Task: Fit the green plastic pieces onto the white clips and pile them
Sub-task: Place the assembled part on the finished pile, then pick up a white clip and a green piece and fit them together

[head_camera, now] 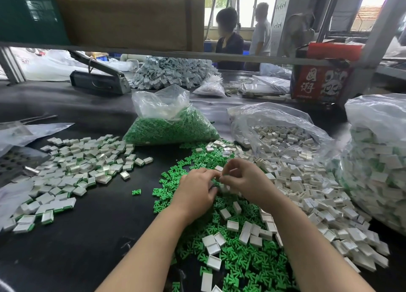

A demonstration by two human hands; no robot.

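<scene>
At the centre of the frame, both hands meet above a heap of loose green pieces [237,254] on a black table [87,247]. Left hand [195,193] has its fingers curled inward, with the tips by a white clip [225,188] held between the hands. Right hand [246,179] pinches something small at its thumb and forefinger; whether that is a green piece I cannot tell. Loose white clips [307,193] spread to the right of the hands. A pile of fitted clips [72,171], white with green edges, lies at the left. Above centre sits a bag of green pieces [171,129]; right of it, a bag of white clips [283,135].
</scene>
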